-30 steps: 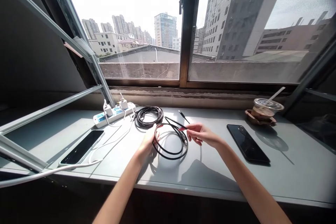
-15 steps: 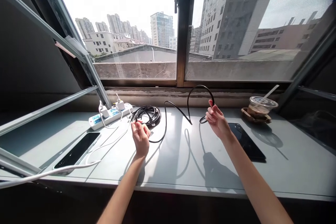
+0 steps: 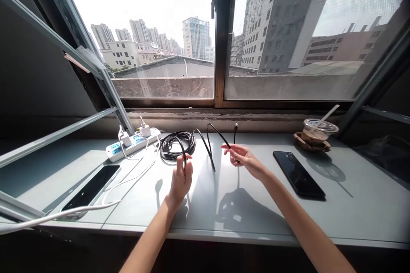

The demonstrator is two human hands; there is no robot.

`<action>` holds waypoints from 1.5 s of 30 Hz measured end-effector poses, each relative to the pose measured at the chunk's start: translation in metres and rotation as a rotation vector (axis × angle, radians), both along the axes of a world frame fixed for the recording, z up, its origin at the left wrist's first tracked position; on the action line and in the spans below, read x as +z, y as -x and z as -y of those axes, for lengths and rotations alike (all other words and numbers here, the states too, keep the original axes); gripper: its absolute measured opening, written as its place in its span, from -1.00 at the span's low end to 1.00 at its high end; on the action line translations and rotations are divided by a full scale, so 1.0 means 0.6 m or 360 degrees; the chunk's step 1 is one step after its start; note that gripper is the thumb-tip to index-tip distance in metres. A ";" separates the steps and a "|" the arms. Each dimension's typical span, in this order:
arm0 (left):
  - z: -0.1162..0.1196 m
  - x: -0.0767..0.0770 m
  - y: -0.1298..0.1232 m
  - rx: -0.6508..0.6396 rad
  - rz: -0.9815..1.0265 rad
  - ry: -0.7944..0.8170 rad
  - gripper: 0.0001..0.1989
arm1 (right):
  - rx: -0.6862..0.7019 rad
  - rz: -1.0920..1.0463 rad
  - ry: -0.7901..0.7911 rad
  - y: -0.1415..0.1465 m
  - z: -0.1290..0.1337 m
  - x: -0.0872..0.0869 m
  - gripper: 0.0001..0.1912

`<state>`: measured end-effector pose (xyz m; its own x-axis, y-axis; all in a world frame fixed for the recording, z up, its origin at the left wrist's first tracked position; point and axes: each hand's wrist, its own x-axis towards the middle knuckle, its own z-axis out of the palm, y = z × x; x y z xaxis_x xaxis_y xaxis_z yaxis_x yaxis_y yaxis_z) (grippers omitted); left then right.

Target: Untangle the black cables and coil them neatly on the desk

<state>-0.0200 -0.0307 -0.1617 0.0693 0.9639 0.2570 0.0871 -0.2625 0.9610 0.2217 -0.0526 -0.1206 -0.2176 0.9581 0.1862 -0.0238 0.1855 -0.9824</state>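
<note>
A black cable [image 3: 218, 132] runs in loose loops above the grey tabletop between my two hands. My left hand [image 3: 182, 178] is closed around one part of it, in front of a coil of black cable [image 3: 188, 153] lying on the table. My right hand [image 3: 241, 156] pinches another part between thumb and fingers. A cable end with a small metal-tipped plug [image 3: 236, 126] sticks up behind my right hand. A dark connector [image 3: 165, 149] shows at the left of the coil; which stretch it belongs to, I cannot tell.
At the left stand a white power strip [image 3: 133, 145] with two plugged adapters, a phone [image 3: 91, 187] and white cables [image 3: 80, 209]. On the right lie a black phone [image 3: 299, 175] and a lidded cup [image 3: 320, 130] with a straw on a brown holder. A window [image 3: 166, 34] rises behind.
My right hand has moved left and slightly down, and my left hand a little right. The cable loops between them are closer together, and the plug end now stands up behind my right hand.
</note>
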 end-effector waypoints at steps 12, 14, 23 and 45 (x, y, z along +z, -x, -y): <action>0.023 0.016 -0.066 -0.0531 -0.1063 -0.0822 -0.72 | 0.0367 0.0029 -0.0034 0.047 0.007 -0.016 -0.47; 0.023 0.016 -0.062 -0.0522 -0.1221 -0.0982 -0.74 | 0.0305 0.0017 -0.0031 0.051 0.002 -0.017 -0.53; 0.010 0.056 -0.030 0.0422 -0.1131 -0.1310 -0.49 | 0.0193 0.0284 0.0080 0.068 -0.005 0.049 -0.64; -0.057 0.071 -0.105 -0.0076 0.0318 0.0209 -0.50 | -0.0206 0.0524 -0.0266 0.009 -0.031 0.054 -0.64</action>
